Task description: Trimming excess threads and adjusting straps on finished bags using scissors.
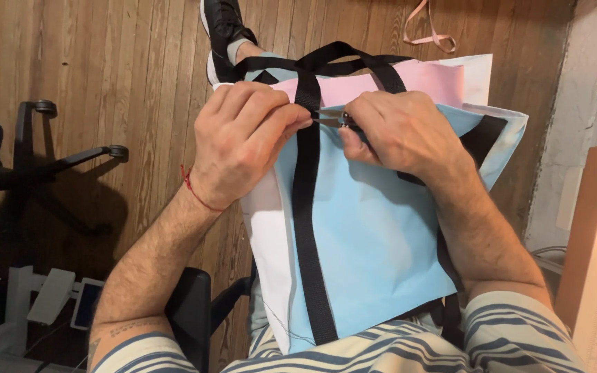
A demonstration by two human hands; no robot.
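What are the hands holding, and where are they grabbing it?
The left hand pinches the black woven strap of the light blue fabric bag near its top edge. The right hand grips small metal snips by their handle end.

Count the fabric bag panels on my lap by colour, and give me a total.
Light blue panel: 1
Pink panel: 1
White panels: 2, the second at the top right
Total: 4
The left hand and right hand meet at the black strap.
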